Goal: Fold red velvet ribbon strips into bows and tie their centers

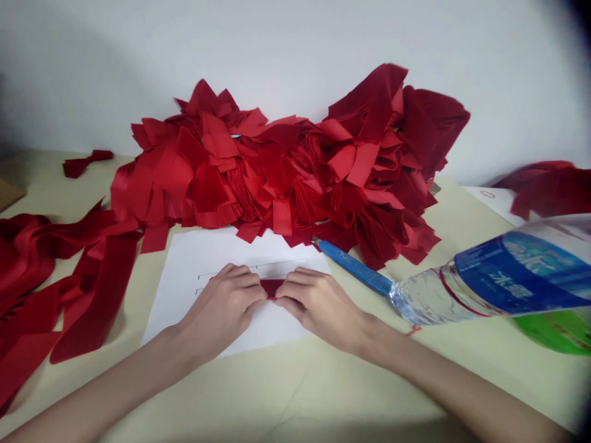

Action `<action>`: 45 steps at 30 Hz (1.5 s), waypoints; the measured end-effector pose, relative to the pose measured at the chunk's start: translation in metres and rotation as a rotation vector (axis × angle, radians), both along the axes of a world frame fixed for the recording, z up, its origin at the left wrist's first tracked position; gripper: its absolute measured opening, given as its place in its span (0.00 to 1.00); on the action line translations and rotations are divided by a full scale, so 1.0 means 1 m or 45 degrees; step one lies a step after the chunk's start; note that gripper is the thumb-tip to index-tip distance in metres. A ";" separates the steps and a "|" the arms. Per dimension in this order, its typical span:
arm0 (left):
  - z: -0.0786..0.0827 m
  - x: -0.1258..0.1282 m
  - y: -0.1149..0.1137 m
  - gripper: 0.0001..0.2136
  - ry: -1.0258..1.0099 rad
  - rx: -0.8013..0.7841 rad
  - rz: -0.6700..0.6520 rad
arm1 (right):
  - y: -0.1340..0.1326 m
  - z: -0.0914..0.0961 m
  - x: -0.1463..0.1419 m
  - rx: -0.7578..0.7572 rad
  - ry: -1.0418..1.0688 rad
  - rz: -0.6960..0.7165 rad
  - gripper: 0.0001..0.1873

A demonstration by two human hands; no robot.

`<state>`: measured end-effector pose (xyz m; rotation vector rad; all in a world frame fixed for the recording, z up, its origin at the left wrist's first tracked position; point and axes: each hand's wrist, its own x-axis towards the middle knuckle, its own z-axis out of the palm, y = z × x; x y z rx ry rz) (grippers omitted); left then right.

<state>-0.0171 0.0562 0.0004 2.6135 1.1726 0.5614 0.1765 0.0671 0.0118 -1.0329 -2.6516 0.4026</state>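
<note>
A short piece of red velvet ribbon (273,288) is stretched between my two hands, low over a white paper sheet (184,264) that bears thin drawn lines. My left hand (231,298) pinches its left end, fingers curled over it. At the other end my right hand (318,301) grips it the same way. Most of the ribbon is hidden under the fingers, so I cannot tell whether it is folded. Behind the sheet rises a big heap of cut red ribbon pieces (272,166), some overlapping the paper's far edge.
Right of the paper lies a blue utility knife (355,267), touching the neck end of a plastic water bottle (521,271) on its side. A green object (558,331) is under the bottle. Long red ribbon strips (99,295) cover the left. More red material (554,187) sits far right.
</note>
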 end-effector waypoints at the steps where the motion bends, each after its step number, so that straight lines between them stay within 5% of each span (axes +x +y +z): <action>1: 0.003 0.000 0.000 0.12 -0.007 -0.080 0.025 | 0.002 0.000 0.000 -0.050 0.031 -0.010 0.08; 9: 0.027 -0.001 -0.005 0.11 0.082 -0.399 0.054 | 0.004 0.010 -0.002 -0.271 0.110 0.063 0.07; 19: 0.022 0.003 -0.009 0.11 0.062 -0.456 0.175 | 0.005 0.012 -0.005 -0.367 0.109 0.006 0.06; 28: 0.024 -0.001 0.008 0.09 -0.011 -0.704 0.327 | 0.022 0.021 -0.014 -0.608 0.040 -0.254 0.05; 45: 0.033 0.006 0.042 0.03 0.128 -1.085 0.418 | 0.045 0.029 -0.030 -0.697 -0.271 -0.245 0.07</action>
